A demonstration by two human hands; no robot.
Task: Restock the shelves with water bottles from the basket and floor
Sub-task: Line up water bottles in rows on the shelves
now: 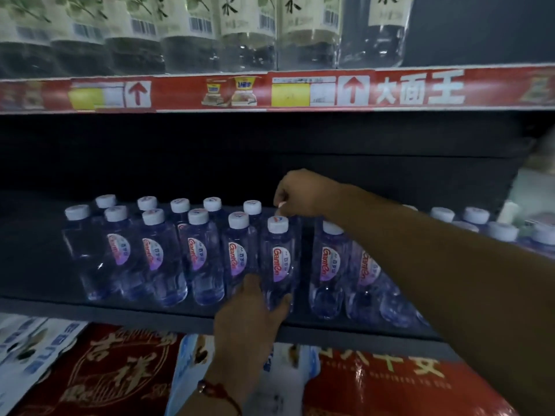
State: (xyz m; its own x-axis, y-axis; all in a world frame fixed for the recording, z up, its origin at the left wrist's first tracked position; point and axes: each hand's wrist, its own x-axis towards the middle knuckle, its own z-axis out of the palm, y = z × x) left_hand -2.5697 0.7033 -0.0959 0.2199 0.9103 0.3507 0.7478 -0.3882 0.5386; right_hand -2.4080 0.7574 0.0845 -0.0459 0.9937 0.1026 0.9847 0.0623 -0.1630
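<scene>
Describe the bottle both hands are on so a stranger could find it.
Look at the dark middle shelf under the red price strip. In the front row of white-capped bottles, it is the bottle left of the gap, with the left hand at its base.

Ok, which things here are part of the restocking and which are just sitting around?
Part of the job:
- small water bottles on the dark shelf
- left hand gripping the front bottle's base
- right hand above its cap

Just there:
- big bottles on the upper shelf
- red price strip
- red cartons below
</scene>
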